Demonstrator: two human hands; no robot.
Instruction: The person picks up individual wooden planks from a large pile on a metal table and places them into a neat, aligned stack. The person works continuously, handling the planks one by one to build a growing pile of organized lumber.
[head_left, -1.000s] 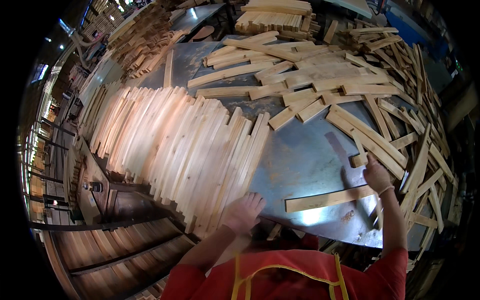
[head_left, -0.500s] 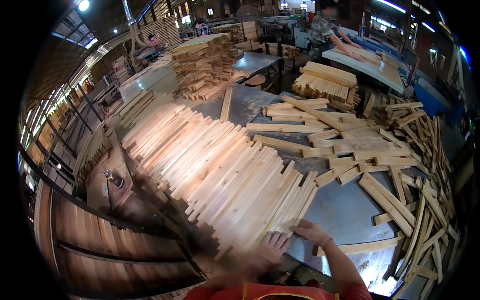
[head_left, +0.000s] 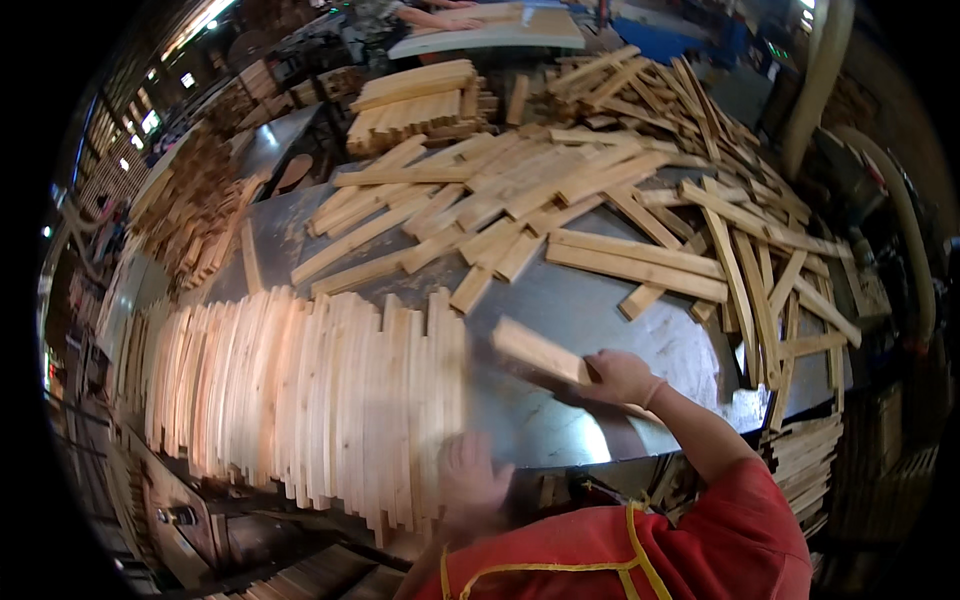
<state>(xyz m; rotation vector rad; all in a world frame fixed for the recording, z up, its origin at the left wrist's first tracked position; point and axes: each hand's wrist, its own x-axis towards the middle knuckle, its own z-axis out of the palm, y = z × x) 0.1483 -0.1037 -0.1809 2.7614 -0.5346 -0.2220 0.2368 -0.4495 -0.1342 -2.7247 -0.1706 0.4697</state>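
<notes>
My right hand (head_left: 622, 379) is closed around a pale wooden slat (head_left: 540, 350), which is tilted over the metal tabletop with its far end toward the left. The slat's near end reaches past my hand. My left hand (head_left: 473, 474), blurred, is at the near right end of a long row of wooden slats (head_left: 330, 390) laid side by side. Its fingers point away from me with the thumb apart, and nothing shows in it; whether it touches the last slat is unclear.
Loose slats (head_left: 520, 190) lie crisscrossed across the far side of the metal table (head_left: 540, 420), heaped higher at the right. A neat stack of slats (head_left: 415, 105) stands behind them. At a white-topped table (head_left: 490, 38) beyond, another person's hands (head_left: 445, 18) are visible. A small can (head_left: 177, 515) sits at lower left.
My view has swung to the right. My right hand has left the row's end and now grips a slat off to the right, while my left hand stays by the row.
</notes>
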